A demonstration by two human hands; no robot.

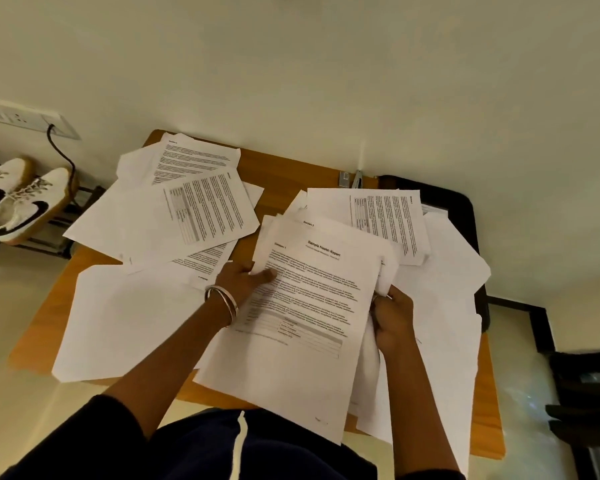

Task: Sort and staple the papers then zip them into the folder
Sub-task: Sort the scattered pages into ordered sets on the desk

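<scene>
**Papers at risk of sliding off while being sorted**

Papers (pixel 174 216) lie scattered over the table (pixel 284 168), several overhanging its left edge; a nudge could send them to the floor. The left hand (pixel 245 277) pinches the top sheet (pixel 302 313), thumb on its face, wrist raised. The right hand (pixel 392 315) curls around a bunch of sheets beneath. Loosening either grip could mix the order. The folder (pixel 471 216) lies far right, under more papers.

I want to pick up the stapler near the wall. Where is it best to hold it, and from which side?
Probably the stapler's raised grey body, coming from the front over the papers: the wall blocks its far side and a sheet hides its near end.
</scene>
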